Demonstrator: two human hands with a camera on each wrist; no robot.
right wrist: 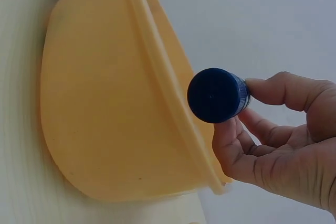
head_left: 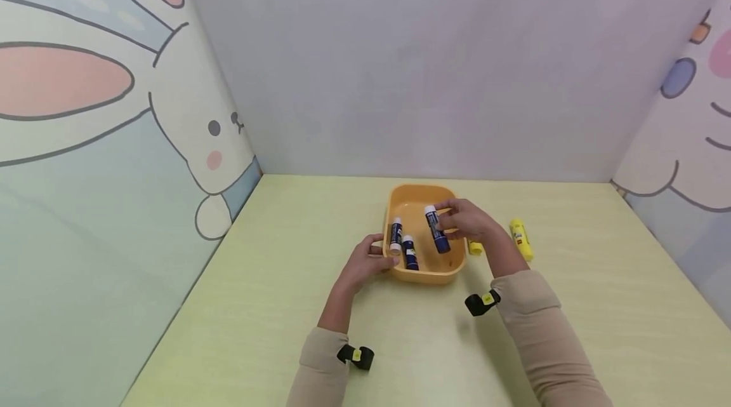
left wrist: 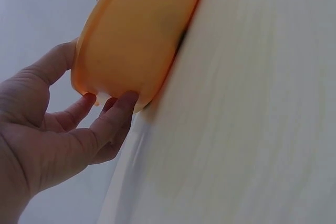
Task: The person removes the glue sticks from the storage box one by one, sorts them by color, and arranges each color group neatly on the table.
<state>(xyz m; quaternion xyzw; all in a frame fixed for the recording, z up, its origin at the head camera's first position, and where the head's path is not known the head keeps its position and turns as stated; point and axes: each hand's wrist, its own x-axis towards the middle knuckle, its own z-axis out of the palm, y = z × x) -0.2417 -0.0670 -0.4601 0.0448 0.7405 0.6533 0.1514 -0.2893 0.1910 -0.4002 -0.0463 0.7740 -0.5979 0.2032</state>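
An orange plastic basin (head_left: 425,277) stands on the table, and my left hand (head_left: 365,261) grips its near left corner. In the left wrist view the fingertips (left wrist: 128,98) press on the basin's outer wall. Over the right part of the basin, my right hand (head_left: 468,220) pinches a blue glue stick (head_left: 438,235) with a white end, tilted. The right wrist view shows its round dark blue end (right wrist: 212,95) between thumb and fingers, beside the basin's rim. Two more blue-and-white glue sticks (head_left: 396,235) lie inside the basin on its left side.
Right of the basin lies a yellow glue stick (head_left: 521,239). Another yellow one (head_left: 475,247) is partly hidden by the right hand, close to the basin's wall. A grey wall (head_left: 428,77) rises behind the pale table (head_left: 274,267), with cartoon-printed panels (head_left: 114,204) at both sides.
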